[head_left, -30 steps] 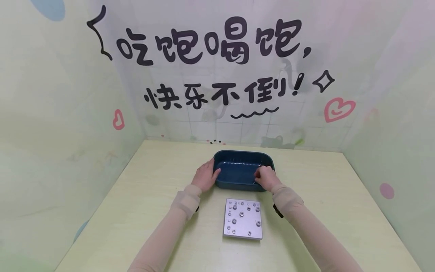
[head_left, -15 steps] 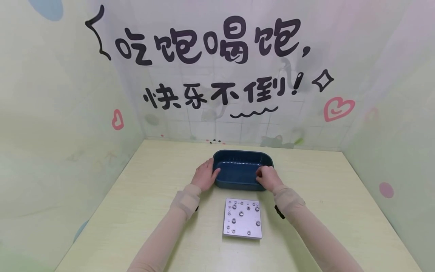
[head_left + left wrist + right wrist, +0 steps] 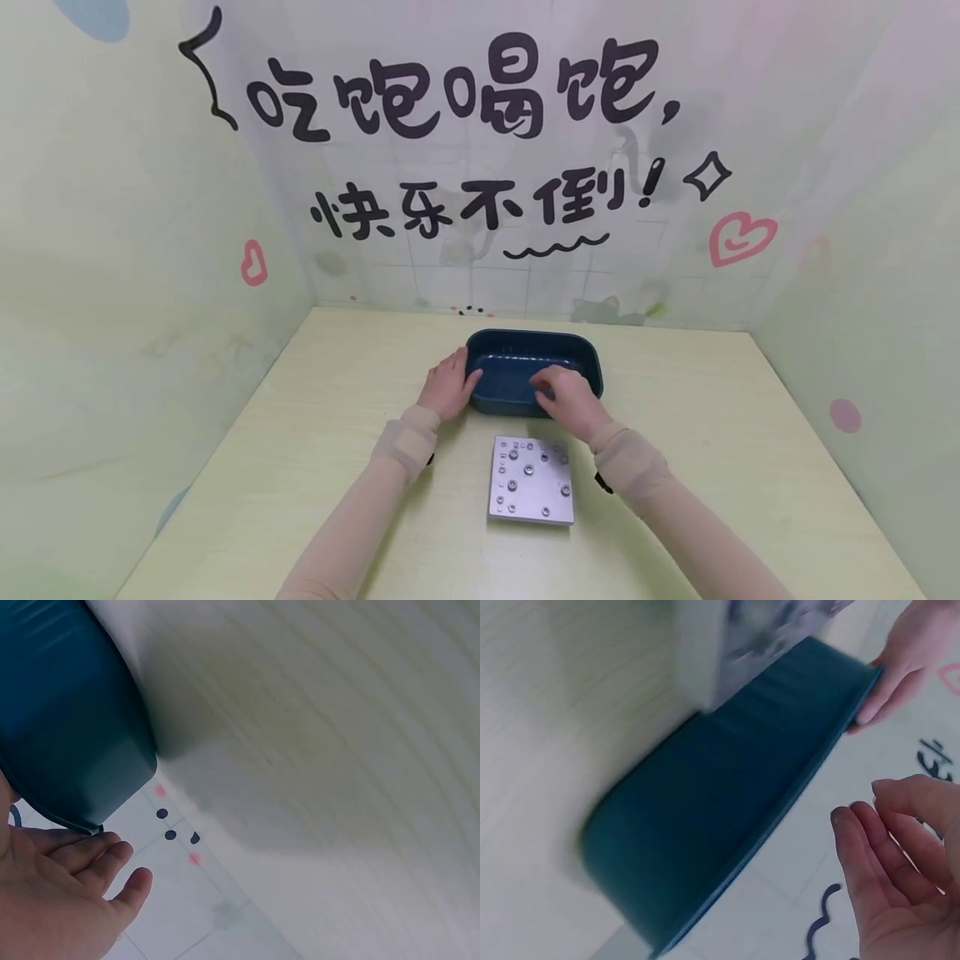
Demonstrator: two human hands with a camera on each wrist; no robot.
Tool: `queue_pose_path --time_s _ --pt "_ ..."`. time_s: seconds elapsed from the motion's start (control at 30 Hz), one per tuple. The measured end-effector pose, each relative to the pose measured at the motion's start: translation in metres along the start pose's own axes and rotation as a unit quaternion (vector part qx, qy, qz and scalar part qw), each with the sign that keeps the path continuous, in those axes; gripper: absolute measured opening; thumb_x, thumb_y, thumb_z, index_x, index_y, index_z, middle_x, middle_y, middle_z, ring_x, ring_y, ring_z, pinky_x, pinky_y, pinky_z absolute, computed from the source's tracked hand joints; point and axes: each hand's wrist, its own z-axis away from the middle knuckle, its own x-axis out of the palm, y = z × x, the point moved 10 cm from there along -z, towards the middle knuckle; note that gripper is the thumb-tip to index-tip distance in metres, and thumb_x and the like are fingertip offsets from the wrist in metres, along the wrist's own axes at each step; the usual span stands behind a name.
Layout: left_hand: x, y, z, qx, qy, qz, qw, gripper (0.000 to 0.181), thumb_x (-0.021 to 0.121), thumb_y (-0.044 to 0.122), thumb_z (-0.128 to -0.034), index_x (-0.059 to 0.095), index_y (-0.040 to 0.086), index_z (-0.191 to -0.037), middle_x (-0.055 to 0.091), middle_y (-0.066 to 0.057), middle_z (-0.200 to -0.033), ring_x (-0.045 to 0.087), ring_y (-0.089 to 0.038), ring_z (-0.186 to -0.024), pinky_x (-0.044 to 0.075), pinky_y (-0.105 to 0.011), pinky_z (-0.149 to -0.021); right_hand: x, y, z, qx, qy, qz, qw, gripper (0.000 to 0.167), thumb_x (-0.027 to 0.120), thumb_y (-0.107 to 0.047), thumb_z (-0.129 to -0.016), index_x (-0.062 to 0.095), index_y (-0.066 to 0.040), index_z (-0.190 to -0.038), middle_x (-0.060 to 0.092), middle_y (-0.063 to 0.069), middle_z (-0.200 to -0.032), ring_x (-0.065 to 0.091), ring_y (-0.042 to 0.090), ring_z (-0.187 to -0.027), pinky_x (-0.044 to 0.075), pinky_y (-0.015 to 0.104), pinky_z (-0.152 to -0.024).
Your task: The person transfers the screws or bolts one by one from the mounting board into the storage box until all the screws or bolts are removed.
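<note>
A dark blue, rounded rectangular plastic bin (image 3: 506, 406) stands near the back of the table. My left hand (image 3: 447, 387) holds its left end, thumb at the rim and fingers along the outer wall. In the left wrist view, several fingertips of the left hand (image 3: 71, 892) meet the bin's rim. Over the near right part of the bin is my right hand (image 3: 570, 402), fingers loosely bent. The right wrist view shows a gap between its thumb and fingers (image 3: 847, 832), with nothing visible there. Part of the bin's floor is hidden by this hand.
In front of the bin lies a square silver metal plate (image 3: 542, 490) with several socket-head screws and holes. It also appears blurred, close to the right wrist camera. Printed walls enclose the pale wooden table (image 3: 337, 367) at the back and both sides.
The right hand has moved left from the bin's right end toward its middle, and its fingers have spread. The left hand stays at the bin's left end. The head view has shifted slightly.
</note>
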Motion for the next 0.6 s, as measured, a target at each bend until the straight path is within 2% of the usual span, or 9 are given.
queue_pose_path --time_s 0.13,0.27,0.47,0.6 --pt "-0.001 -0.002 0.0 -0.003 -0.003 -0.004 1.0 0.063 0.04 0.037 -0.1066 0.027 -0.005 -0.153 0.033 -0.022 -0.157 0.032 -0.037 -0.145 0.029 -0.053 -0.117 0.007 -0.025 0.006 -0.031 -0.02 -0.017 0.9992 0.021 0.071 -0.004 -0.089 0.071 -0.002 -0.11 0.071 0.011 -0.109 0.069 0.023 -0.101 0.057 0.036 -0.087" --pt "0.0 -0.002 0.0 -0.004 -0.003 -0.008 1.0 0.063 0.04 0.037 -0.1065 0.028 -0.005 -0.152 0.033 -0.022 -0.157 0.032 -0.036 -0.146 0.029 -0.054 -0.117 0.015 -0.038 0.013 -0.058 -0.054 -0.029 0.9964 0.021 0.072 -0.003 -0.088 0.071 -0.002 -0.109 0.073 0.009 -0.108 0.069 0.021 -0.099 0.057 0.035 -0.087" --pt "0.0 -0.003 -0.001 -0.005 -0.001 -0.008 1.0 0.063 0.039 0.038 -0.1067 0.027 -0.004 -0.153 0.033 -0.023 -0.157 0.032 -0.036 -0.146 0.028 -0.053 -0.117 0.033 -0.044 0.024 -0.07 -0.133 -0.044 0.9877 0.02 0.072 -0.004 -0.088 0.072 -0.002 -0.108 0.073 0.008 -0.104 0.067 0.018 -0.092 0.057 0.035 -0.085" --pt "0.0 -0.003 -0.002 -0.003 0.001 -0.004 1.0 0.064 0.04 0.038 -0.1064 0.027 -0.005 -0.153 0.033 -0.023 -0.157 0.032 -0.037 -0.146 0.028 -0.054 -0.117 0.045 -0.042 0.03 -0.083 -0.159 -0.04 0.983 0.018 0.073 -0.006 -0.087 0.073 -0.002 -0.105 0.073 0.005 -0.098 0.064 0.014 -0.086 0.057 0.032 -0.081"
